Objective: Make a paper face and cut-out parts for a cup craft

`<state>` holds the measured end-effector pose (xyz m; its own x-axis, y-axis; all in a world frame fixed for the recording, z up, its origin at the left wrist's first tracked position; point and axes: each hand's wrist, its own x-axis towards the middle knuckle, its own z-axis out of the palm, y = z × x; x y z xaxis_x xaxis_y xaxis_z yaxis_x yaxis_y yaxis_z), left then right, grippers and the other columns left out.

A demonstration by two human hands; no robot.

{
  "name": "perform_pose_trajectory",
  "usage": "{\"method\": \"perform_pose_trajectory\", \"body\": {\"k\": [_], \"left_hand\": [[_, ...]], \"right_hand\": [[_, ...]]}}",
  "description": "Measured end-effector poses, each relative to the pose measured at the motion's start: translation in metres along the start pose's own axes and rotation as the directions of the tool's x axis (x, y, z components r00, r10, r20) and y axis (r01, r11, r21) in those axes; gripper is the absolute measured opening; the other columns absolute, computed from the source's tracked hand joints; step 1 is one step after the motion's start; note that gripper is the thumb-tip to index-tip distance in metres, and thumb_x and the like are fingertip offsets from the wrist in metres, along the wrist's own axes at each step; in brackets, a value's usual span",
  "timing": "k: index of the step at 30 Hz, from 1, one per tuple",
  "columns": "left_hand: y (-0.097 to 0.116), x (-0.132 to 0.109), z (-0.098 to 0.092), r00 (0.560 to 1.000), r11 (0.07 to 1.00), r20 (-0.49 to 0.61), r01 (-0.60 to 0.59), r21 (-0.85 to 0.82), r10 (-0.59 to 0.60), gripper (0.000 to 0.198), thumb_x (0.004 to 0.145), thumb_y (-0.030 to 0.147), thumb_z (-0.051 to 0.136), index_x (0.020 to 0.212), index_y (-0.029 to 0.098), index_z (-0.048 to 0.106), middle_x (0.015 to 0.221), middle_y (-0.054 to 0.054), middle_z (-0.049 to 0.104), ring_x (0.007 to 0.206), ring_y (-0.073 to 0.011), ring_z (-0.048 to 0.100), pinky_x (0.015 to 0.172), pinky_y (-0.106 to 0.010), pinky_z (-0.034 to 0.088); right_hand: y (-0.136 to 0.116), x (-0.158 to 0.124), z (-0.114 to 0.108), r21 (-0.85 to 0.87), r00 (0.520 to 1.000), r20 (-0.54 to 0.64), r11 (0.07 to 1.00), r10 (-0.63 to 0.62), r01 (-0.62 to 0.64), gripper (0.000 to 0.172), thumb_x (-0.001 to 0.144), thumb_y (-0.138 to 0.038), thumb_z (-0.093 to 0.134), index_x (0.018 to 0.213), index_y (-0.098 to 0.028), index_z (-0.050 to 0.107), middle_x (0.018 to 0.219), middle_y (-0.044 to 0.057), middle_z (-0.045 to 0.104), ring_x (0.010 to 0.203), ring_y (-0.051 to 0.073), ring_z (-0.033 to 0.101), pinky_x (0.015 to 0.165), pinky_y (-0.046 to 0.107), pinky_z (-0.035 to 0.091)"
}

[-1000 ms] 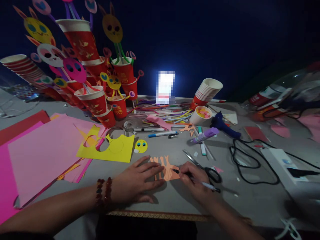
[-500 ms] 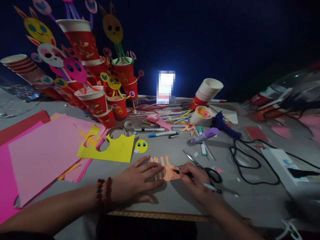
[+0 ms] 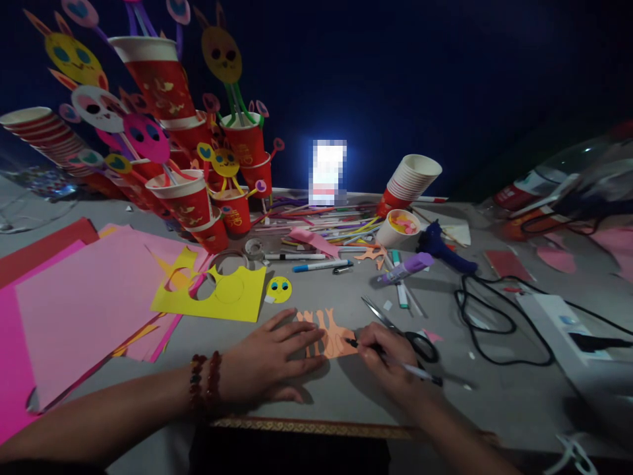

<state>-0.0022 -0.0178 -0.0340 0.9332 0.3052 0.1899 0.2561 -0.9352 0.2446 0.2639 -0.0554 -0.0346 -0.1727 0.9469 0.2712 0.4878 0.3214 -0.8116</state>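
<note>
Left hand [image 3: 264, 359] lies spread flat, fingers [image 3: 312, 337] over orange paper [image 3: 340, 338] near the front edge of the table [image 3: 346, 396], while the right hand [image 3: 388, 359] pinches a pen [image 3: 413, 371] tip-down at the paper, scissors [image 3: 388, 322] just beside.

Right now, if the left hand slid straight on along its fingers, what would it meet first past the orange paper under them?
Probably the right hand or the pen it holds over the orange paper; which comes first is hard to tell.

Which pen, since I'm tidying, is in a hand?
The pen in the right hand, tip at the orange paper; the other pens lie on the table.
</note>
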Motion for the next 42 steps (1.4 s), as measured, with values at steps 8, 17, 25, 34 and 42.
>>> {"method": "perform_pose_trajectory", "body": {"k": [8,17,25,34,42], "left_hand": [[-0.0001,-0.0006,0.0001,1.0,1.0,0.028,0.002,0.011,-0.003,0.056,0.092,0.06,0.049,0.136,0.025,0.049,0.151,-0.009,0.041,0.134,-0.0283,0.042,0.118,-0.053,0.015],[0.0001,-0.0004,-0.0005,0.999,1.0,0.043,0.009,0.008,-0.009,0.057,0.093,0.06,0.048,0.138,0.026,0.047,0.152,-0.009,0.04,0.135,-0.0285,0.041,0.119,-0.052,0.012],[0.0002,-0.0014,0.0005,0.998,1.0,0.057,0.009,0.004,-0.009,0.057,0.093,0.06,0.048,0.139,0.026,0.046,0.154,-0.009,0.036,0.135,-0.0291,0.04,0.118,-0.054,0.014],[-0.0002,-0.0009,0.0004,0.998,1.0,0.056,0.01,0.008,-0.01,0.058,0.093,0.06,0.047,0.14,0.027,0.045,0.154,-0.008,0.038,0.135,-0.0282,0.04,0.119,-0.053,0.012],[-0.0004,-0.0006,-0.0016,0.998,1.0,0.055,-0.004,0.015,0.003,0.057,0.093,0.059,0.047,0.14,0.025,0.046,0.153,-0.009,0.039,0.134,-0.0288,0.041,0.118,-0.053,0.012]], "right_hand": [[-0.0013,-0.0003,-0.0008,-0.004,1.0,0.01,1.0,0.002,-0.002,0.016,0.079,-0.017,0.048,0.064,-0.023,0.048,0.057,-0.004,0.051,0.052,0.014,0.05,0.051,0.025,0.039],[-0.0052,0.002,-0.0028,-0.01,1.0,0.019,1.0,-0.01,0.01,0.017,0.078,-0.014,0.046,0.063,-0.023,0.046,0.055,-0.004,0.049,0.05,0.014,0.048,0.05,0.025,0.038],[-0.0057,0.001,-0.0055,-0.034,0.999,0.049,0.999,0.004,-0.002,0.019,0.077,-0.013,0.046,0.061,-0.023,0.043,0.054,-0.005,0.049,0.05,0.013,0.047,0.05,0.025,0.036],[-0.002,-0.0019,-0.0034,-0.007,0.998,0.05,0.999,-0.036,0.037,0.02,0.079,-0.013,0.044,0.062,-0.024,0.041,0.055,-0.005,0.045,0.05,0.013,0.046,0.05,0.025,0.034],[-0.0038,-0.0001,-0.0046,-0.005,0.997,0.061,0.999,-0.052,0.052,0.021,0.077,-0.01,0.043,0.062,-0.023,0.039,0.054,-0.006,0.043,0.049,0.012,0.043,0.05,0.025,0.033]]}}
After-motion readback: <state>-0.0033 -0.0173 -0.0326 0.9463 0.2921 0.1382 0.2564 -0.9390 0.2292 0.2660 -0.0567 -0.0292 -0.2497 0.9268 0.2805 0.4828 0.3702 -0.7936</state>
